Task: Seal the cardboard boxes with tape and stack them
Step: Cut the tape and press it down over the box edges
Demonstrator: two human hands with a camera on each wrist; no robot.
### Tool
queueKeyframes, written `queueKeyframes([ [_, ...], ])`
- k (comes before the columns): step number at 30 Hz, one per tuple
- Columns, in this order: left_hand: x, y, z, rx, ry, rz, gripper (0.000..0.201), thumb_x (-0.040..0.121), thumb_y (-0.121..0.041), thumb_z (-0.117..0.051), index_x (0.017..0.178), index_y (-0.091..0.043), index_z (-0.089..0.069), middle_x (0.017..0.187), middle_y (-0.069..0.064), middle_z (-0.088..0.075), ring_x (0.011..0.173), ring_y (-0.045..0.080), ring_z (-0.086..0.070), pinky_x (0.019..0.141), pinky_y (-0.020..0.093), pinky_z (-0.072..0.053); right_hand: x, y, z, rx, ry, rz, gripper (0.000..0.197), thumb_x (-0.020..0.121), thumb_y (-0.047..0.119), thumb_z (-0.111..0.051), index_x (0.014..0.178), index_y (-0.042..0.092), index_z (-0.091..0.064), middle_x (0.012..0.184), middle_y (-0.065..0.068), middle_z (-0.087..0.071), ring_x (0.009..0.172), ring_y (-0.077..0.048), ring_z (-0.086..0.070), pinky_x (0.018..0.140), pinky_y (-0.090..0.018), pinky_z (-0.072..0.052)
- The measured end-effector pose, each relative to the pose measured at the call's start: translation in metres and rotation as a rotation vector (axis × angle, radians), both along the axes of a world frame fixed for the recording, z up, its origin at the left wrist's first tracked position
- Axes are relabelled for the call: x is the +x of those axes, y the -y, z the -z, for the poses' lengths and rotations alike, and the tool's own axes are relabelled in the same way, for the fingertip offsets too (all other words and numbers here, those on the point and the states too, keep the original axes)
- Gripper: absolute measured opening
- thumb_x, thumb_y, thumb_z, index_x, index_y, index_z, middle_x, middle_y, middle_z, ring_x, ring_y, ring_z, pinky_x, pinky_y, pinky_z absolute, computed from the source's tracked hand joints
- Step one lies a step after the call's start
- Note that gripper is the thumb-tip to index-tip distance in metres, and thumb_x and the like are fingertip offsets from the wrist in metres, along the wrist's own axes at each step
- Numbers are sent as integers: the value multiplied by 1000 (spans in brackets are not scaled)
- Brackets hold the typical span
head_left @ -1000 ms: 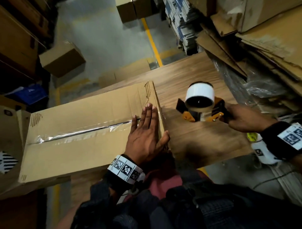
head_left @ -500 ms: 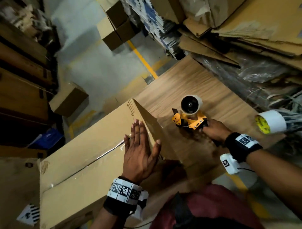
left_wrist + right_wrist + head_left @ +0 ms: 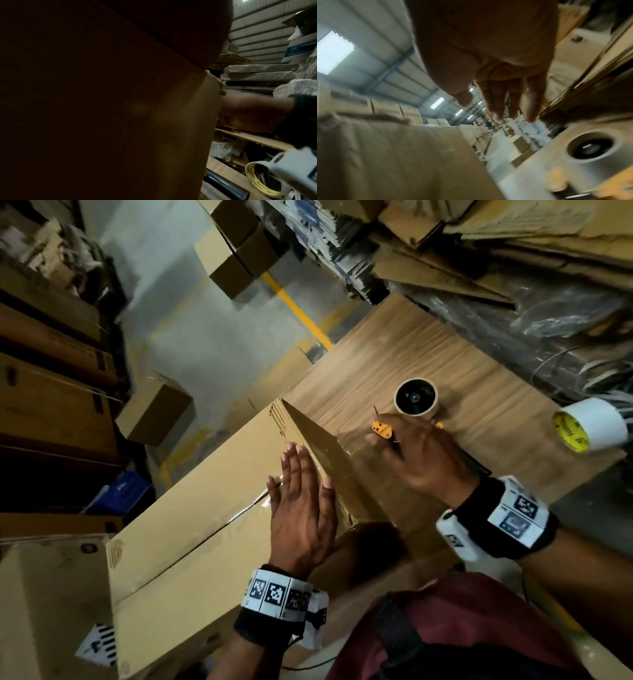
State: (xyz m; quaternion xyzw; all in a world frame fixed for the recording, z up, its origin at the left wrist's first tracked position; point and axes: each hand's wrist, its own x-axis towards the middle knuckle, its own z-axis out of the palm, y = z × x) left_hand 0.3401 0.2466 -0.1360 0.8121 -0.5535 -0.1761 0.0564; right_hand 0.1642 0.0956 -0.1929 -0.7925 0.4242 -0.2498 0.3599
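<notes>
A long brown cardboard box [image 3: 205, 508] with a strip of clear tape along its top seam lies on the wood-grain counter [image 3: 394, 364], its near end pinned at about 9 o'clock of the scene by the left hand [image 3: 301, 505], fingers straight and flat. At 3 o'clock the right hand [image 3: 421, 453], fingers loosely spread and holding nothing, hovers over the orange tape dispenser [image 3: 404, 412] standing on the counter. With the tool set down, the taped end probably wants a firm rub-down over the edge before the box is lifted for stacking.
</notes>
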Motion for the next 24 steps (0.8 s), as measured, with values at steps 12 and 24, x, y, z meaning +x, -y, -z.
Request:
queueKeyframes([
  [12, 3, 0, 3, 10, 25, 28, 77, 101, -58, 1, 166, -17, 8, 172, -1, 21, 156, 6, 23, 129, 47, 9, 31, -52, 26, 571, 126, -599, 96, 90, 88, -16, 166, 31, -5, 172, 9, -15, 155, -4, -18, 128, -38, -21],
  [24, 32, -31, -10, 182, 145, -61, 109, 78, -90, 21, 165, -23, 15, 170, -5, 28, 154, 11, 32, 127, 51, 12, 64, -7, -25, 473, 32, -265, 105, 78, 95, -39, 162, 34, -23, 163, -1, -40, 148, -16, -40, 120, -43, -36],
])
